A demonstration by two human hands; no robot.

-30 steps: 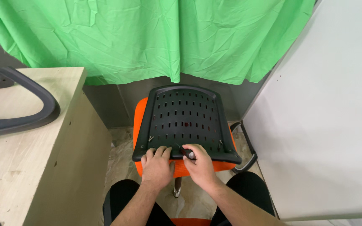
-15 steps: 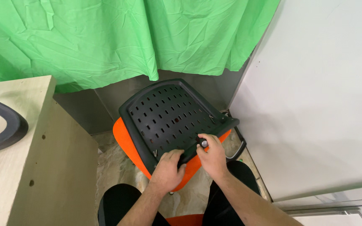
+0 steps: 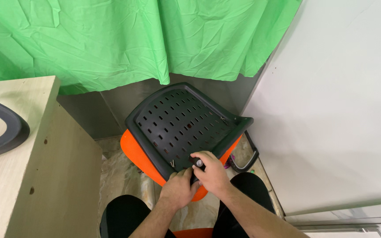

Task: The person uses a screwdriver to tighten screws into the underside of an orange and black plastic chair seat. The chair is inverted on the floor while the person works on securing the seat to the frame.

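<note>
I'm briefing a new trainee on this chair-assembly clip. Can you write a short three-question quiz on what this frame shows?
1. True or false: both hands rest on the near edge of the black perforated chair panel.
2. What colour is the seat cushion under the panel? A) blue B) orange C) grey
3. Which hand grips the small dark tool with a round silver end?

Key:
1. True: the left hand and right hand sit side by side there.
2. B
3. The right hand.
</note>
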